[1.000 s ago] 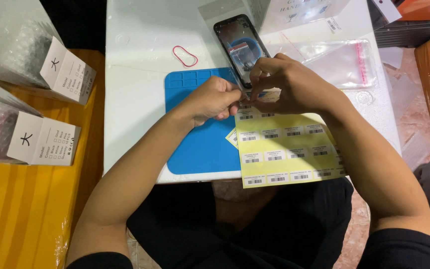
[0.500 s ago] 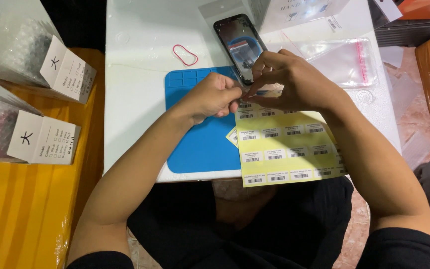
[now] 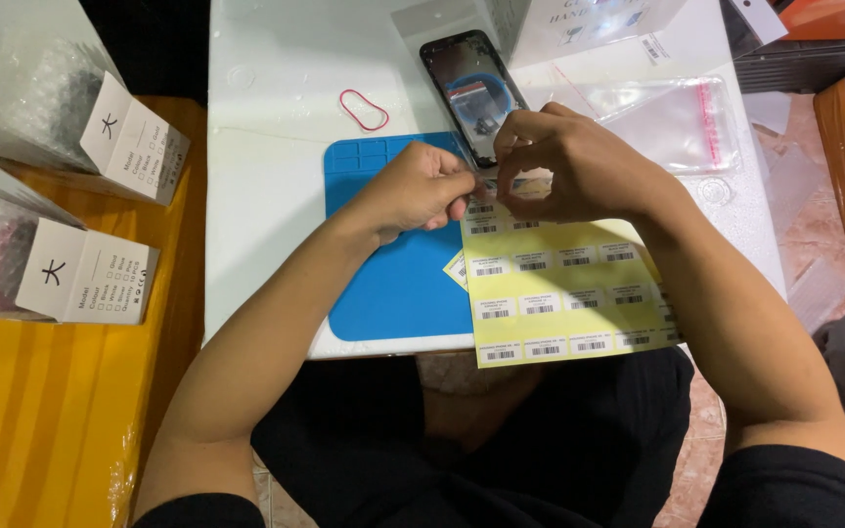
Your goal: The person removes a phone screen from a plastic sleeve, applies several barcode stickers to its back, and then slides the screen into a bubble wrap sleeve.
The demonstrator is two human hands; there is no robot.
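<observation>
Barely shifted since a second ago, left hand (image 3: 421, 186) and right hand (image 3: 569, 161) pinch closed on a label at the yellow sticker sheet (image 3: 564, 293)'s top edge, beside the phone (image 3: 471, 93).

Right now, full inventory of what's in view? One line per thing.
label sheet: 1, yellow backing with white barcode stickers, front edge of table, partly over the mat
work mat: 1, blue, table centre-front
phone: 1, black, flat on table beyond the hands
rubber band: 1, red, left of phone
clear bag: 1, transparent with red strip, right of phone
table: 1, white
bubble-wrapped packs with white cards: 2, on yellow surface at left
left hand: fingertips pinched at sheet's top edge
right hand: fingertips pinched at the same spot; what they hold is hidden
</observation>
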